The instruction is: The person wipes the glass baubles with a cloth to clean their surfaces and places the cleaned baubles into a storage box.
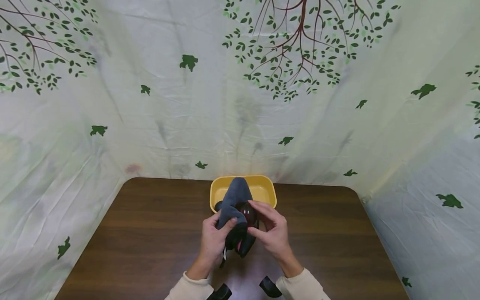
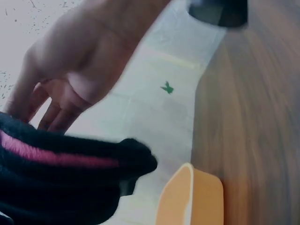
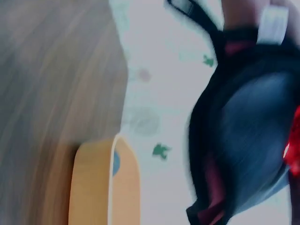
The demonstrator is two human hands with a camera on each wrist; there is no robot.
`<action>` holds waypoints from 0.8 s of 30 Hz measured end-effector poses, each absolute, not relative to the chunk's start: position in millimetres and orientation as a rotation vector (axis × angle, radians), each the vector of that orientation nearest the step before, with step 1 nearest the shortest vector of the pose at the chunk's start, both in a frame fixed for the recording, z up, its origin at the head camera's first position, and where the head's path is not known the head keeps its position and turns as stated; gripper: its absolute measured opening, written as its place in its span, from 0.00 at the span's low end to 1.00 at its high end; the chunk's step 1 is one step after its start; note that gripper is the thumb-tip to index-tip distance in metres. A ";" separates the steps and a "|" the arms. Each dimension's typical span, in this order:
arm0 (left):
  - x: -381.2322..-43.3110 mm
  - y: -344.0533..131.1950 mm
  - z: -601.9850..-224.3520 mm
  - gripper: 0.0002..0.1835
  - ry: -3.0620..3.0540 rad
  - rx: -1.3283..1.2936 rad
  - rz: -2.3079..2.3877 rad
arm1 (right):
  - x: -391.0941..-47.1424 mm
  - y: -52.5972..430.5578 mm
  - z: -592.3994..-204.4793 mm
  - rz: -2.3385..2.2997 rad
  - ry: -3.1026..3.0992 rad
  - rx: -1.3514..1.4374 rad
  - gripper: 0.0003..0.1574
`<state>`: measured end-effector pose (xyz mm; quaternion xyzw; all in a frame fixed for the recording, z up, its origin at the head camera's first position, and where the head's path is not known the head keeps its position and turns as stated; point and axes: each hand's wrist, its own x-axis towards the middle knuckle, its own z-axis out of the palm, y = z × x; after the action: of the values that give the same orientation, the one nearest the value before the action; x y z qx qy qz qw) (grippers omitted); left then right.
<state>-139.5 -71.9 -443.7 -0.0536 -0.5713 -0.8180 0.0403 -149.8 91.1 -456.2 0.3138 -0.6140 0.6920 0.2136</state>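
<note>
In the head view, my left hand grips a soft dark blue cloth item with black edging, held in front of the yellow tub. The left wrist view shows a pink band along its black edge. A black strap and a white tag hang from it in the right wrist view. My right hand holds a glossy dark red round thing against the cloth, thumb below and fingertips above. Its lower side is hidden by the cloth.
A yellow plastic tub stands at the table's back edge, with something blue inside. The brown wooden table reaches to a pale curtain printed with leaves. A black wrist device sits by each sleeve.
</note>
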 end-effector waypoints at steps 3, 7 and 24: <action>-139.0 -73.6 -442.1 0.15 -1.787 -0.160 -2.525 | -154.4 95.4 -458.3 1.854 -1.666 1.007 0.32; -139.4 -77.3 -444.7 0.15 -1.886 -0.246 -2.457 | -154.0 98.3 -460.0 1.882 -1.720 0.966 0.32; -145.9 -85.9 -452.5 0.27 -1.927 -0.756 -2.036 | -149.5 106.0 -437.3 2.412 -2.151 0.391 0.24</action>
<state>-145.9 -85.9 -452.5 -0.2585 -0.6591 -0.6961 0.1188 -149.5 106.0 -437.3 0.1198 -0.6598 0.7397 -0.0568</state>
